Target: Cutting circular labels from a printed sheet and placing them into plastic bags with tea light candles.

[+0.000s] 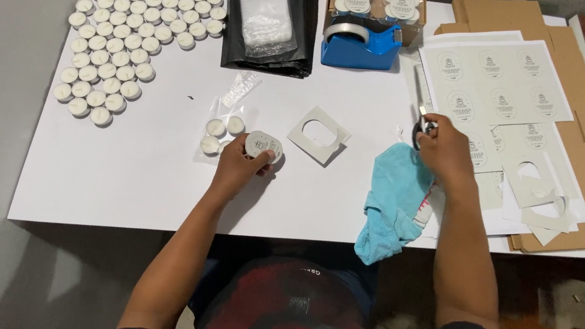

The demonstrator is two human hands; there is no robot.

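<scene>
Head view: left hand [239, 163] grips a small packed set of tealights with an oval label on top [264, 145], held just off the white table [161, 188] beside a clear bag with three loose tealights [218, 134]. Right hand [444, 147] is closed around scissors [420, 116], blades pointing away, over the label sheets [500, 84]. A cut-out label backing [320, 135] lies between the hands; a blue cloth [393, 196] sits under the right wrist. Big cluster of tealights [122, 41] far left, blue tape dispenser [360, 44] at the back edge.

Risks, as I judge them: label may sit crooked or lift if the thumb drags it; the pack could slip from a fingertip hold; scissor tips may snag the sheets or cloth.
</scene>
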